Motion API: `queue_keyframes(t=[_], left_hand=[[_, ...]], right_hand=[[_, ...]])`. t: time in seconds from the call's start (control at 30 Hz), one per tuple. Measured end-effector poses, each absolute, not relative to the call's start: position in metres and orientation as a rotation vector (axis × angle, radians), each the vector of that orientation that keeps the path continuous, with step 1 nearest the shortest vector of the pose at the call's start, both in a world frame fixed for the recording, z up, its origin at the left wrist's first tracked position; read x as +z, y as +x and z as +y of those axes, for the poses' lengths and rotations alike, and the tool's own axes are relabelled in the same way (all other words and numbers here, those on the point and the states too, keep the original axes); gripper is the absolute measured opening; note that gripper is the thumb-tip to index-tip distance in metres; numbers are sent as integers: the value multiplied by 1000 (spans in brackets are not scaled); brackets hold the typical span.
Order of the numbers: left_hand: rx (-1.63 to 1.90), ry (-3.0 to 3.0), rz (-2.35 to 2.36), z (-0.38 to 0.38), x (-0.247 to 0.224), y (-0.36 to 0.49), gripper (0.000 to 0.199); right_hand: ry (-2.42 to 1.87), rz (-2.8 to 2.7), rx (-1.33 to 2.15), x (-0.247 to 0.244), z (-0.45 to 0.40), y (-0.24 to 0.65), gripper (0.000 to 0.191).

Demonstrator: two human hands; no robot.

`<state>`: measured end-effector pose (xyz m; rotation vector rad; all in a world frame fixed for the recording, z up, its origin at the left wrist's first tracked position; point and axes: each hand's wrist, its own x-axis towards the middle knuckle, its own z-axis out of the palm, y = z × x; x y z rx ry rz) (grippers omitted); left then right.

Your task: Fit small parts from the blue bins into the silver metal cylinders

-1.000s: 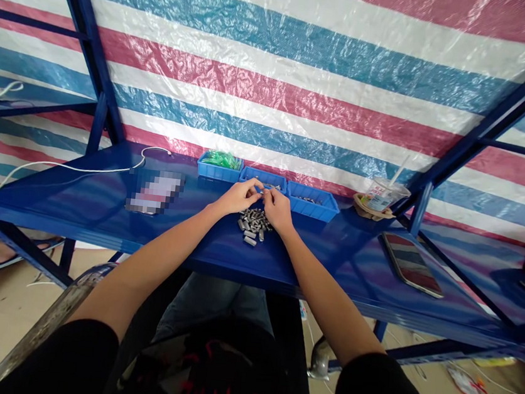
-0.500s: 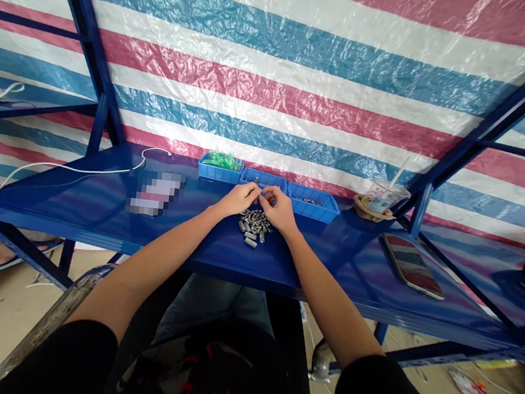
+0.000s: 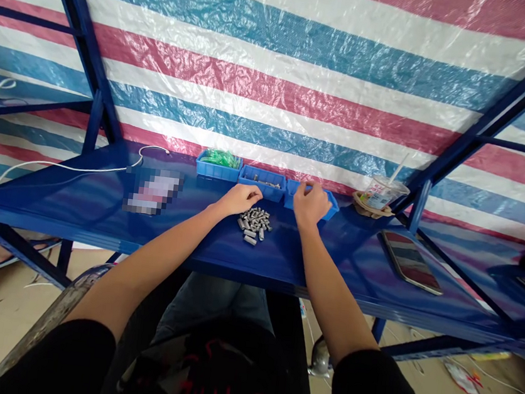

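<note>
Metal pieces (image 3: 254,223) lie heaped on the blue table (image 3: 183,229), just beside my left hand (image 3: 242,200), presumably for easy reach. Left fingertips bunch together; whether they pinch anything, I can't tell from out here. Now my right hand (image 3: 310,205) curls at the right-hand bin (image 3: 333,212), likely parked close for short trips; its grip is hidden from me.

Bench (image 3: 54,195) Set Out From Left to Right

A left bin (image 3: 218,172), middle bin (image 3: 263,191) and right bin (image 3: 289,199) stood in a row along the back — a sheet (image 3: 256,82) behind them. The pile of small parts (image 3: 254,221) lay before the middle bin. A cable (image 3: 76,168) ran across the left end. Far right, a cup (image 3: 383,194) sat in a holder (image 3: 369,212) — a phone (image 3: 411,261) before it.
</note>
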<state>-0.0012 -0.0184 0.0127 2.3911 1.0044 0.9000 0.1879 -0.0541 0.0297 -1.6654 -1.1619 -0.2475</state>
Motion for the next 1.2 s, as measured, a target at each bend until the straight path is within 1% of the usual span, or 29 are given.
queue_keyframes(t=[0.07,0.13,0.3,0.4,0.6,0.83,1.0,1.1,1.2], left_hand=[[887,2397,1023,-17,11,-1,25],[853,2405,1057,-15,9,-1,23],[837,2455,1264,-5,6,-6,25],[884,2399,1333,1,5,-11,26],[833,2424,1300,-2,3,-8,27],[807,2451,1265,-6,3,-4,27],[807,2440,1218,-6,5,-5,26],[800,2440,1197,-8,5,-4,26],[802,2447,1190,-9,6,-4,26]], right_hand=[[-1717,-1115,-344,32,-58,192,24],[-1666,-1231,-344,31,-60,188,21],[-1537,-1862,-71,21,-59,158,10],[-1557,-2021,-6,14,-58,148,11],[-1606,-2033,74,9,-57,148,16],[-1560,-1984,32,9,-56,144,25],[-1575,-1944,100,9,-55,148,18],[-1593,-1969,159,7,-54,149,19],[-1515,-1899,161,7,-52,148,19]])
